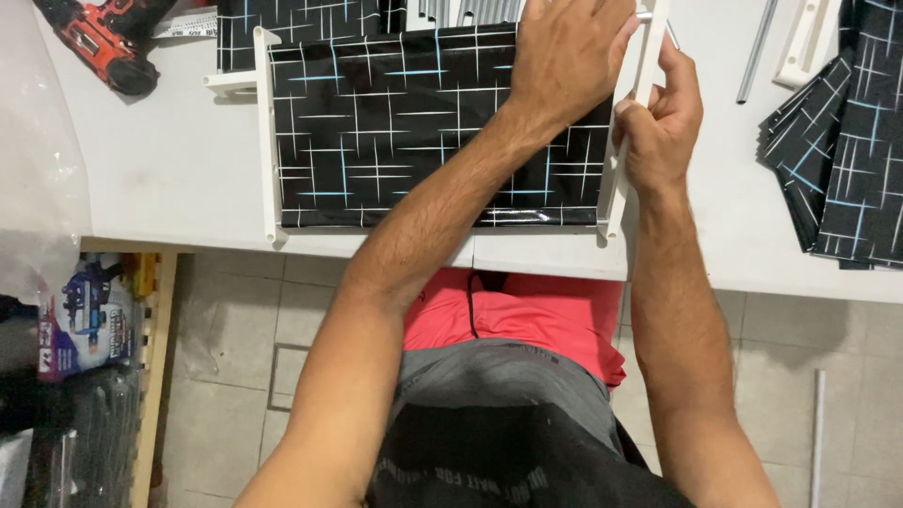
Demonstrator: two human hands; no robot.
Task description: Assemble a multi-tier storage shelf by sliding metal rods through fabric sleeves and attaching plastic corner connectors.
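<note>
A black fabric panel [404,132] with thin white and blue crossed lines is stretched between two white plastic side rails on the white table [160,160]. My left hand [569,56] reaches across and presses down on the panel's top right corner, by the right rail [616,193]. My right hand [663,118] grips that right rail from the outside, fingers wrapped around its edge. A thin metal rod end [644,16] pokes out at the rail's top, next to my left hand.
A red and black power drill [108,42] lies at the table's top left. Folded pieces of the same black fabric [842,141] are stacked at the right, with a metal rod [757,52] and a white plastic part [809,38] beyond. Boxes and a wooden pallet stand on the floor at left.
</note>
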